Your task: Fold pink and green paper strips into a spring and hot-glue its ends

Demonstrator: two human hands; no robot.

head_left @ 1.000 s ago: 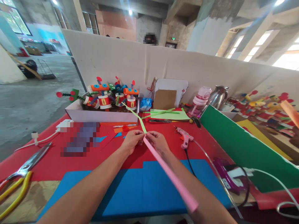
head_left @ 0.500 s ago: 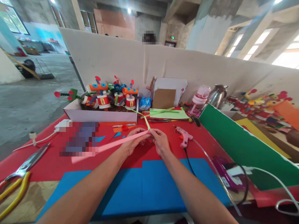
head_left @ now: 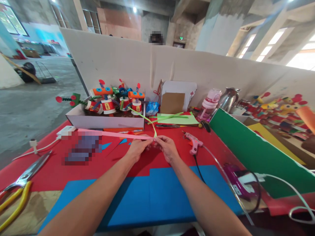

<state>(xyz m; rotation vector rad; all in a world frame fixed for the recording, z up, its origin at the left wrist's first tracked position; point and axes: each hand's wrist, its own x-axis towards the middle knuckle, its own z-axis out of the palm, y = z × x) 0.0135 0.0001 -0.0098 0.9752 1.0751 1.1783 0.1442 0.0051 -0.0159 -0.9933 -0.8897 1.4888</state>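
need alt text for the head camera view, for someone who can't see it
Two bare hands pinch a pink paper strip and a light green strip where they meet, above a red table. Behind are cup figures in a white box; a pink glue gun lies at right.

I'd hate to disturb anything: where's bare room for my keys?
The blue sheet between left forearm and right forearm, or red cover between scissors and left forearm. Tighter between glue gun and green board, where a tube crosses. Crowded: the back, with cup figures, green paper, bottle.
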